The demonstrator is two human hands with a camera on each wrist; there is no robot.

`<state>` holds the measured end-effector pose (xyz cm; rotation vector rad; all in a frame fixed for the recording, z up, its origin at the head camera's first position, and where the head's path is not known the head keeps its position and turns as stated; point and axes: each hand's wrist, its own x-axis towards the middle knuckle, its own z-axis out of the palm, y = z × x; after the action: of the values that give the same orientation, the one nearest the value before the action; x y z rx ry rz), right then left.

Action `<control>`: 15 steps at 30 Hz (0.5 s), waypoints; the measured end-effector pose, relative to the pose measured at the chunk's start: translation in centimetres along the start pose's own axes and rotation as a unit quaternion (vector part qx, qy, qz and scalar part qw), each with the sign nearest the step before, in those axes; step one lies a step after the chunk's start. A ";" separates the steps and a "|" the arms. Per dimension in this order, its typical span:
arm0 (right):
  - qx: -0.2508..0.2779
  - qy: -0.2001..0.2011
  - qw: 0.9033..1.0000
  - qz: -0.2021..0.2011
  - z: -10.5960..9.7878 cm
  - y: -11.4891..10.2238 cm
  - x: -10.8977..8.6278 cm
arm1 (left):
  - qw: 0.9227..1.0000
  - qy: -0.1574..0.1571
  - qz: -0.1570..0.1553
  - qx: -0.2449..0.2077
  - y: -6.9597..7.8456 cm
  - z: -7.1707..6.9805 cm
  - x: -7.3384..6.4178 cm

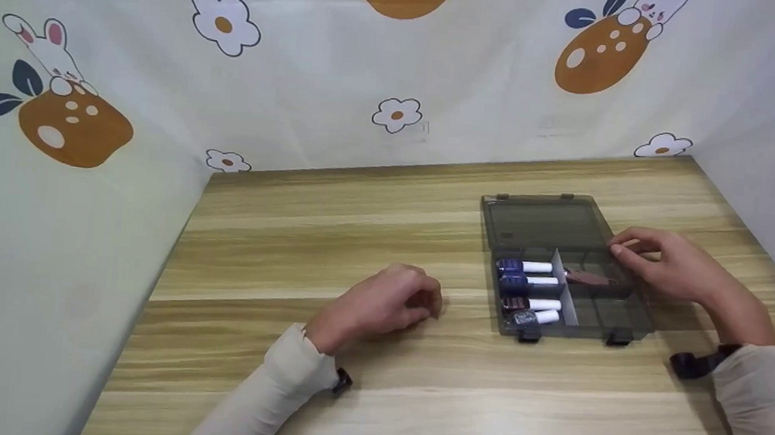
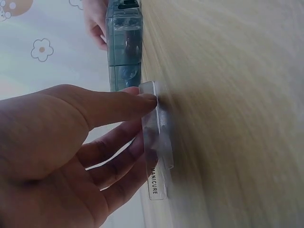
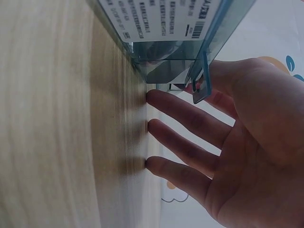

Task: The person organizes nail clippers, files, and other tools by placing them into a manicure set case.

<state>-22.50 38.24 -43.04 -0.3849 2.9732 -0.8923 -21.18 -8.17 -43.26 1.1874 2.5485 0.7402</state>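
My left hand (image 1: pixel 384 300) is low over the table, left of the box. Between thumb and fingers it pinches a flat clear plastic piece (image 2: pixel 151 142) printed MANICURE; in the head view the hand hides this piece. My right hand (image 1: pixel 681 265) is at the right side of an open smoky see-through plastic box (image 1: pixel 579 333), thumb and forefinger tips at its edge near the lid (image 1: pixel 539 222). Its other fingers (image 3: pixel 185 114) are straight, tips on the table. Several small polish bottles (image 1: pixel 538 280) with white caps lie in the left compartment.
A pale divider (image 1: pixel 565 287) splits the box. Right of it lies a reddish-brown flat item (image 1: pixel 590 278). Two black latches (image 1: pixel 529 335) stick out at the front. The wood-patterned table (image 1: pixel 290 224) meets a printed cloth wall (image 1: pixel 300 100) at the back and sides.
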 end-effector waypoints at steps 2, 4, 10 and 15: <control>-0.001 -0.003 1.000 0.003 0.0 0.0 0.0 | 1.000 -0.001 0.005 -0.008 0.0 0.0 0.0; -0.001 -0.004 1.000 0.007 0.0 0.0 0.1 | 1.000 0.000 0.009 -0.011 0.0 0.0 0.0; 0.002 -0.003 1.000 0.005 0.0 0.1 0.1 | 1.000 0.002 0.020 0.000 -0.1 0.1 0.1; 0.006 0.000 1.000 0.001 0.1 0.1 0.1 | 1.000 0.003 0.018 0.006 -0.2 0.2 0.1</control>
<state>-22.61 38.22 -43.15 -0.3815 2.9654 -0.9105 -21.32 -8.11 -43.51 1.2388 2.5456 0.7379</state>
